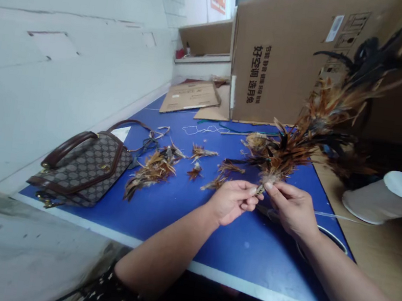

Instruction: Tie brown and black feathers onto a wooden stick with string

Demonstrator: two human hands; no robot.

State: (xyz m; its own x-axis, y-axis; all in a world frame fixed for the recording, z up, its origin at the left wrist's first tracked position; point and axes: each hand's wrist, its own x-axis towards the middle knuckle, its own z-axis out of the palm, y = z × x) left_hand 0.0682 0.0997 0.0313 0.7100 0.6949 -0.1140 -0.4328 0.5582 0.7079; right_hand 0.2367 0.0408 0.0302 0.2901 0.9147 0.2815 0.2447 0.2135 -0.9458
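A long bundle of brown and black feathers (285, 154) slants from my hands up to the right, over the blue tabletop (176, 226). My left hand (233, 201) pinches the bundle's lower end between thumb and fingers. Right beside it, my right hand (292, 207) grips the same end, thumb pressed near the feather bases. Several loose feather tufts lie left of the hands, among them a small tuft (194, 171) and a fanned tuft (204, 152). Farther left lies a bigger feather pile (156, 167).
A patterned handbag (87, 167) with brown handles stands at the left. A large cardboard box (282, 67) rises at the back, with flattened cardboard (189, 97) beside it. To the right, a white spool (387, 195) lies on a wooden surface (387, 254). White string (203, 130) lies behind the tufts.
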